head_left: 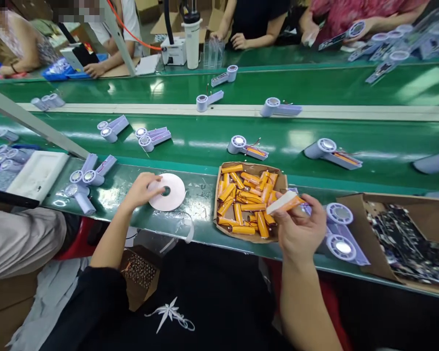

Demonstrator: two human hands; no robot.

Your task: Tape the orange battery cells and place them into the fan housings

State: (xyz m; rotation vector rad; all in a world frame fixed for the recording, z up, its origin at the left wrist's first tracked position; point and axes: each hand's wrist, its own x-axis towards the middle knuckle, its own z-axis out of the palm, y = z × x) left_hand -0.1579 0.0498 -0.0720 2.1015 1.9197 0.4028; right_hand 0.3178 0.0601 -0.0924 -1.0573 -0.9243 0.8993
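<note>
One hand (144, 191) on tape roll (175, 192); right (303, 225) gripping battery (291, 203).

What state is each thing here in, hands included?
Left hand, fingers on the white roll
Right hand, gripping an orange cell
Orange cell, raised, white strip on it
White roll, lying flat
Cell carton, open, well filled
Parts carton, open, holding dark parts
Tall cup, upright, lidded
</note>
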